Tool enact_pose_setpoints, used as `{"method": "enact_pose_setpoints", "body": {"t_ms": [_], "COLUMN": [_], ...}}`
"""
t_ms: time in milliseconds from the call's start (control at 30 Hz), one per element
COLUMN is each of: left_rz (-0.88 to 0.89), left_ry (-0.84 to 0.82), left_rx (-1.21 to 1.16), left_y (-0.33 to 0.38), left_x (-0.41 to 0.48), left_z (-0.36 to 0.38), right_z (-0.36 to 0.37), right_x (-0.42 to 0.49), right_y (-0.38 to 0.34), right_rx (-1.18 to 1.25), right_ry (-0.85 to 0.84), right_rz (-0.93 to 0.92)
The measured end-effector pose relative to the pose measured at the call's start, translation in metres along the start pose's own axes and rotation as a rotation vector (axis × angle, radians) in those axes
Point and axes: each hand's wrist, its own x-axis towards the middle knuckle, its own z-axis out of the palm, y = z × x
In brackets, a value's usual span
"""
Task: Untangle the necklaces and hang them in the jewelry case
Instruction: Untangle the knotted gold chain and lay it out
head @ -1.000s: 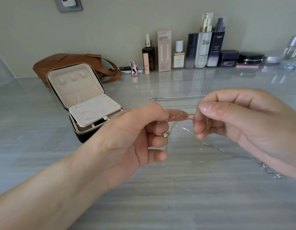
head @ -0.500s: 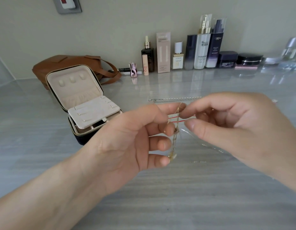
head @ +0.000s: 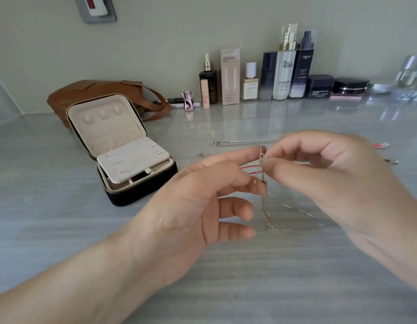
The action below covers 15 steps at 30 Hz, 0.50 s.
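Right of the jewelry case (head: 123, 148), raised above the counter (head: 62, 206) — left hand (head: 203, 202) and right hand (head: 331, 183) close together, fingertips almost meeting, both pinching the tangled necklaces (head: 263, 174). Below that pinch, a gold chain (head: 265, 209) hanging down toward the counter, a red cord (head: 249, 166) running back toward the case through the left hand, and farther from the case, beyond the hands, a silver chain (head: 245, 142) lying flat. Case open, lid leaning back, cream insert tilted over its tray — brown bag (head: 86, 92) right behind it, row of bottles (head: 282, 73) along the wall off to its back right.
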Motion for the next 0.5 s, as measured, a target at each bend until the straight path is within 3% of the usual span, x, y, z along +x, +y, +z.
{"method": "enact_pose_setpoints", "body": {"t_ms": [100,300,500], "left_rz": [0.015,-0.009,-0.075], "left_ry": [0.026,0.018,0.015], "left_rx": [0.006,-0.016,-0.041], "left_y": [-0.001,-0.002,-0.001], "left_x": [0.001,0.001,0.003], "left_z": [0.0,0.001,-0.002], "right_z": [-0.004,-0.005,-0.014], "right_x": [0.0,0.005,0.009], "right_y": [0.0,0.004,0.0], "right_rx": [0.09,0.372,0.589], "right_ry": [-0.044,-0.295,-0.344], "right_rz": [0.072,0.278,0.318]}}
